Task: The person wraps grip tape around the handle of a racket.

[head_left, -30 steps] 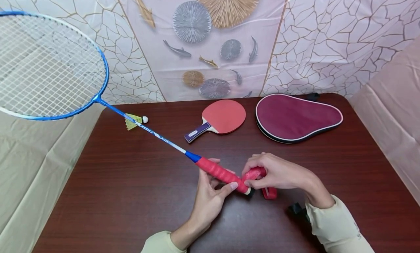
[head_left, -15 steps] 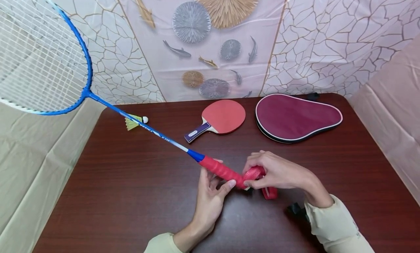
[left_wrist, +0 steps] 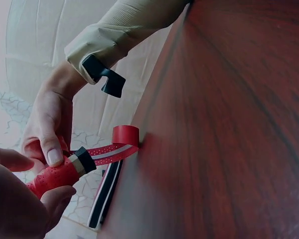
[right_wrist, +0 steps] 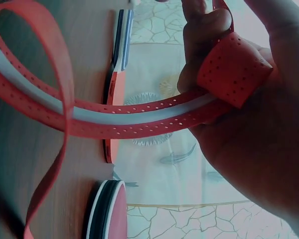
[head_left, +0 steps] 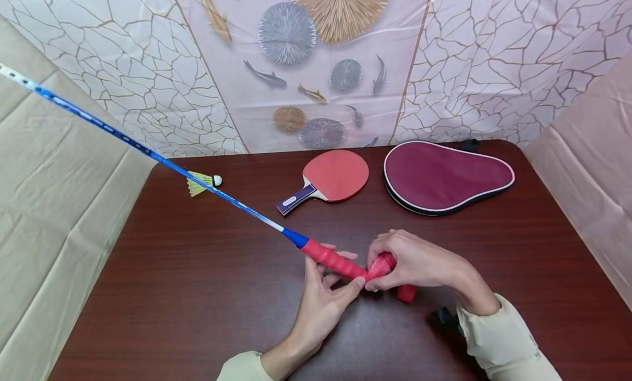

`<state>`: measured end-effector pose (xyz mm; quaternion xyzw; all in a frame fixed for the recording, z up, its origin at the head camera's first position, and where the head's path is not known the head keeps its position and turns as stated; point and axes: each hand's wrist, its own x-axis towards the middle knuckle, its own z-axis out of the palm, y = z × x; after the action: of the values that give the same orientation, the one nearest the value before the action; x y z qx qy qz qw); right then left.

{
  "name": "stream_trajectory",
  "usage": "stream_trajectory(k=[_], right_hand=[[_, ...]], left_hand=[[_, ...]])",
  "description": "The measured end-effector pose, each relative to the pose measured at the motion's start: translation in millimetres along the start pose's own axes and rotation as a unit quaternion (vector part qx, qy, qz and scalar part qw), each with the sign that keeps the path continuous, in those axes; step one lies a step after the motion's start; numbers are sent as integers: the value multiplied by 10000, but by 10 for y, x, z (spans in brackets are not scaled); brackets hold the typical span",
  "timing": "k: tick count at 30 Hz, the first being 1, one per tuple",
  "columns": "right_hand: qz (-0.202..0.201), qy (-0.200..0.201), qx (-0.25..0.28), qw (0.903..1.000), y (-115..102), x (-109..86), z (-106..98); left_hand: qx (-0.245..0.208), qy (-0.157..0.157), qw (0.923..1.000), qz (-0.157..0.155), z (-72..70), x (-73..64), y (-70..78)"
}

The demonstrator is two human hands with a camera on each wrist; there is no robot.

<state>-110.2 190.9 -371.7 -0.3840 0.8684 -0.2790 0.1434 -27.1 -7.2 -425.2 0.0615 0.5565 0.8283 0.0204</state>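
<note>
A blue and white badminton racket (head_left: 247, 208) slants from upper left to the middle of the head view, its head seen edge-on and cut off by the frame. Red grip tape covers its handle (head_left: 331, 258). My left hand (head_left: 316, 315) holds the handle from below, the thumb near the butt end. My right hand (head_left: 424, 260) pinches the loose perforated grip tape (head_left: 381, 264) close beside the handle. In the left wrist view a pale band and black butt cap (left_wrist: 85, 159) show at the handle's end. The tape's (right_wrist: 139, 123) white-striped underside loops below my right hand.
On the brown table (head_left: 197, 293) lie a yellow shuttlecock (head_left: 197, 184), a red table tennis bat (head_left: 337, 176) and a maroon bat case (head_left: 444, 175). A black strap-like piece (head_left: 444, 315) shows by the right sleeve. A patterned cloth (head_left: 296, 84) hangs behind.
The racket has rolled about its shaft, its head turning from strings in view to edge-on. My left thumb has shifted toward the butt end. My right hand stays nearly in place with the tape.
</note>
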Motion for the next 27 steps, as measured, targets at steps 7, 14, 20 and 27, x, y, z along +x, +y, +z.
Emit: stream_trajectory(k=[7, 14, 20, 27], right_hand=[[56, -21, 55, 10000, -4, 1, -7], [-108, -108, 433, 9989, -10, -48, -90], [-400, -11, 512, 9979, 10, -80, -111], [-93, -66, 276, 9996, 24, -64, -86]], left_hand=[[-40, 230, 9997, -71, -8, 12, -33], [-115, 351, 9993, -56, -16, 32, -52], [-231, 371, 9990, -114, -11, 40, -49], [-221, 433, 9985, -232, -21, 24, -44]])
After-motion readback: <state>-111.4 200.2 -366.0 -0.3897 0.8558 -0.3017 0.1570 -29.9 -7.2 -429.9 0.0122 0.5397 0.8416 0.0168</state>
